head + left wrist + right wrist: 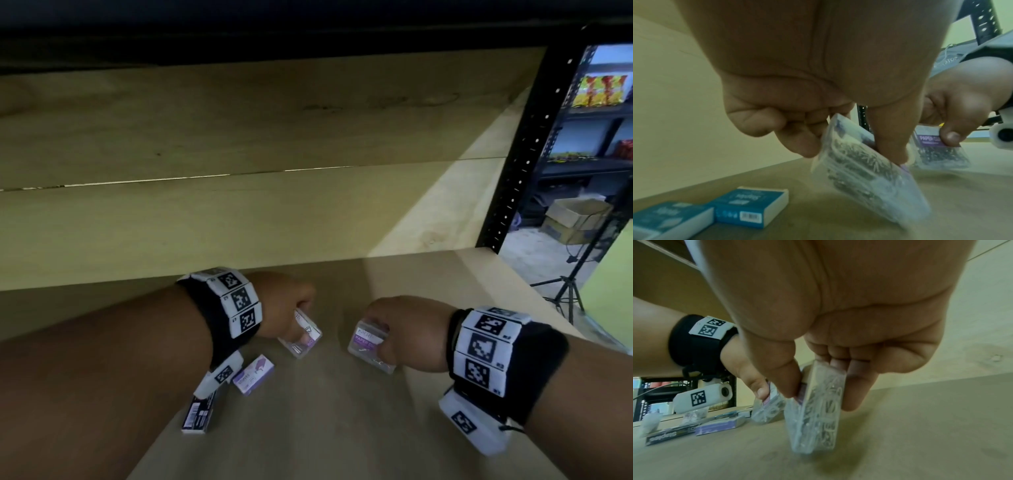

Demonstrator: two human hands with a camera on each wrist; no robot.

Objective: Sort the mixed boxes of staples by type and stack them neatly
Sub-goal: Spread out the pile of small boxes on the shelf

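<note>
At far left, two flat cardboard staple boxes [254, 374] lie on the wooden shelf [308, 428]. Your left hand [284, 301] pinches a clear plastic clip box [303, 337], tilted just above the wood; your right hand [407, 332] pinches its twin [370, 344]. Level both, then stack them squarely, apart from the cardboard ones.
</note>
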